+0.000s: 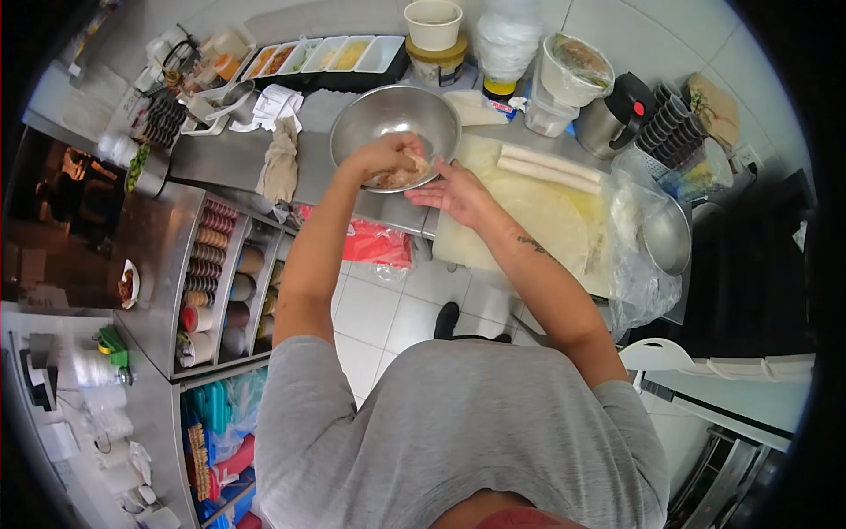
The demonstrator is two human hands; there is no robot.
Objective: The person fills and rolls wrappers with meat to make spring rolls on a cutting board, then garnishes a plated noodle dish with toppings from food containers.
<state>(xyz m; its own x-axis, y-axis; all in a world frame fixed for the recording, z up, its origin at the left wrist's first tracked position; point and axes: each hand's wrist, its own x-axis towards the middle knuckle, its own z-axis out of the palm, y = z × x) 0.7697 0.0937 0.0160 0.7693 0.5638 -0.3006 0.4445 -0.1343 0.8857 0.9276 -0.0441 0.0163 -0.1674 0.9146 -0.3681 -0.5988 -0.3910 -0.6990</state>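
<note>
reaching into a steel bowl (pixel 366 115) with the left grip (pixel 388 157), fingers curled inward, and grasping a clump of pale, pinkish mince (pixel 395 180). directly beneath the left grip, more of the same mince, inside the bowl near its closer rim. cannot tell the full size of the clump, partly hidden by the fingers.

holding the right grip (pixel 454 192) just beside the near right rim of the bowl, fingers loosely extended, palm partly upturned, apparently released. cannot tell about contact with the rim.

to the right of the right grip, wide pale sheets (pixel 529 220), overlapping on the bench (pixel 317 176). farther right of that grip and slightly beyond it, two long pale rolls (pixel 551 167), side by side on the sheets. well right of the right grip, past the sheets, a clear plastic bag (pixel 648 300). beyond the right grip, off to the right, a steel jug (pixel 599 123) with a dark handle.

to the left of the left grip, past the bowl, a crumpled cloth (pixel 280 167). beyond the left grip, past the far rim, a row of white tubs (pixel 381 55), several with chopped food inside. nearer the body than either grip, a red package (pixel 379 242).
</note>
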